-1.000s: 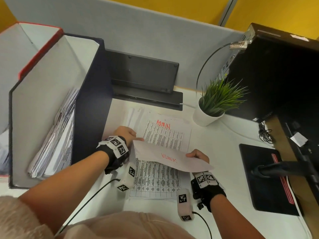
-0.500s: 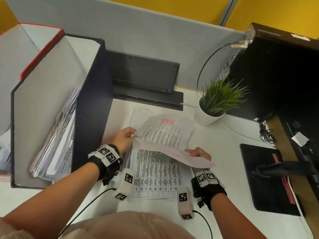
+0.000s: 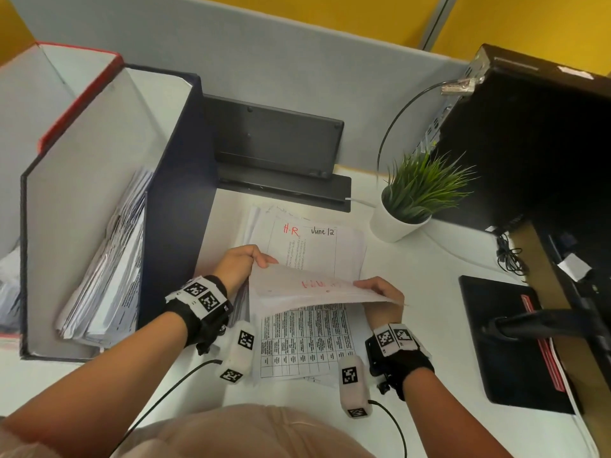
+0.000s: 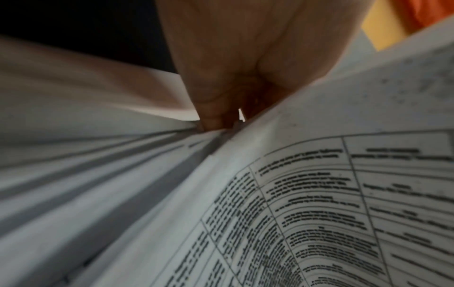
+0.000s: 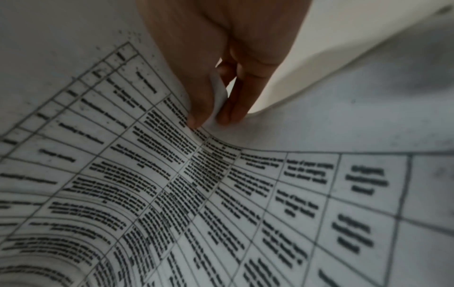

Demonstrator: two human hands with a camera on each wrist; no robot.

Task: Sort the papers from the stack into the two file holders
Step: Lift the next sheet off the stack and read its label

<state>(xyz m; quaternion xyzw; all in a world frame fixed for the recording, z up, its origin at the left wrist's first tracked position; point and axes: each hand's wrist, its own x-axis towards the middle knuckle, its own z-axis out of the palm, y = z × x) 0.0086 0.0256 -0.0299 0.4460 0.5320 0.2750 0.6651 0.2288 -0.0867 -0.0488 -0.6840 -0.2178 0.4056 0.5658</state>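
Red-edged file holder (image 3: 79, 94): far left of the desk, standing behind the dark one, contents hidden.
Dark blue file holder (image 3: 178, 180): just right of the red-edged one, upright, with a leaning sheaf of filed papers (image 3: 105, 269) inside.
Left hand (image 3: 239, 264): beside the dark holder's right wall, fingers curled, pinching the left edge of the lifted sheets (image 3: 307, 289); thumb pressed at the paper edge in the left wrist view (image 4: 236, 77).
Lifted sheets: raised and folded back toward the body, held between both hands above the stack, faint red writing showing through, letters unreadable.
Paper stack (image 3: 314, 246): flat on the white desk (image 3: 429, 292) in the centre; uncovered sheet marked "H.R" in red and "June 12" in black; printed table visible below the lifted part.
Right hand (image 3: 380, 294): gripping the right edge of the lifted sheets, corner pinched between thumb and fingers (image 5: 221, 77).
Potted plant (image 3: 416, 196): white pot, right of the stack, apart from it.
Black mat (image 3: 502, 342): far right.
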